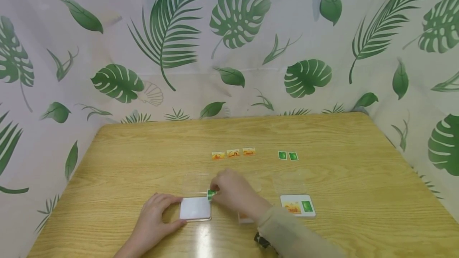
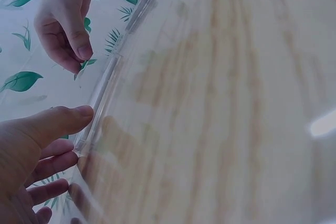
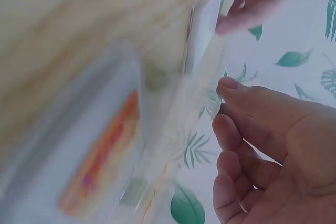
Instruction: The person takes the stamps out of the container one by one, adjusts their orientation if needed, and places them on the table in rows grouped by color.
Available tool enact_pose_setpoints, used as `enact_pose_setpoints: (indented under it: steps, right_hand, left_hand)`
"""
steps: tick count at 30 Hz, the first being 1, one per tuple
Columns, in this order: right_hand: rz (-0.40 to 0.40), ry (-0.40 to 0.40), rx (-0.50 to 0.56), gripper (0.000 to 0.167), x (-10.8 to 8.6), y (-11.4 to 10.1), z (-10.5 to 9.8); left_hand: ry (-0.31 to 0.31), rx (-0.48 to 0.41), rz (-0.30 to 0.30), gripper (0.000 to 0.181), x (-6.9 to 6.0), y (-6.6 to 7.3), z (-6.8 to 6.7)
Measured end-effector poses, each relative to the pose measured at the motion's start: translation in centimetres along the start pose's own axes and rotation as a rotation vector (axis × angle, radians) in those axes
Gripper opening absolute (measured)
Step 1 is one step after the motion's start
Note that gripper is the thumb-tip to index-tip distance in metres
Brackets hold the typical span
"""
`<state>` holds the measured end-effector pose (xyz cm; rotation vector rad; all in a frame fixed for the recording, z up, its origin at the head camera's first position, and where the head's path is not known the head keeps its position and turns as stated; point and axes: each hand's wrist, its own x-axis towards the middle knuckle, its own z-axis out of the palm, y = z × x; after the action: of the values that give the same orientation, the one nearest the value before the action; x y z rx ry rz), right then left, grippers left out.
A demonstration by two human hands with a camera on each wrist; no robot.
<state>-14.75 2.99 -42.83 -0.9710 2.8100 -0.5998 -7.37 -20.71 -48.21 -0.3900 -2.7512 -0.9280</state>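
Note:
In the head view, my left hand [image 1: 152, 216] holds the left side of a shallow clear case [image 1: 210, 215] with a white insert [image 1: 195, 208], thumb at the near corner and fingers at the far one. My right hand [image 1: 234, 192] pinches a small green stamp [image 1: 211, 194] over the case's far right corner. Whether the stamp touches the insert I cannot tell. Partly hidden beneath the right forearm is a second case [image 1: 245, 221], and an orange picture [image 3: 105, 156] shows in a case in the right wrist view.
To the right lies another white-based case [image 1: 297, 214] bearing an orange stamp [image 1: 292, 208] and a green stamp [image 1: 306, 206]. Farther back are three orange stamps [image 1: 233, 153] in a row and two green stamps [image 1: 282, 155]. A leaf-print cloth [image 1: 251, 59] hangs behind the wooden table [image 1: 143, 154].

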Motion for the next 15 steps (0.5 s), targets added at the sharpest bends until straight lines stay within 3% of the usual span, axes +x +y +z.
enact_pose_setpoints:
  steps: [9,15]
  right_hand:
    - [0.069,0.028,0.0,0.012,-0.2,2.2,-1.7]
    - [0.165,0.039,0.034,0.013,-0.8,4.2,-3.0]
  left_hand:
    - [0.0,-0.003,-0.004,0.05,-0.1,-0.1,0.0]
    - [-0.022,-0.012,-0.034,0.049,-0.1,-0.1,0.0]
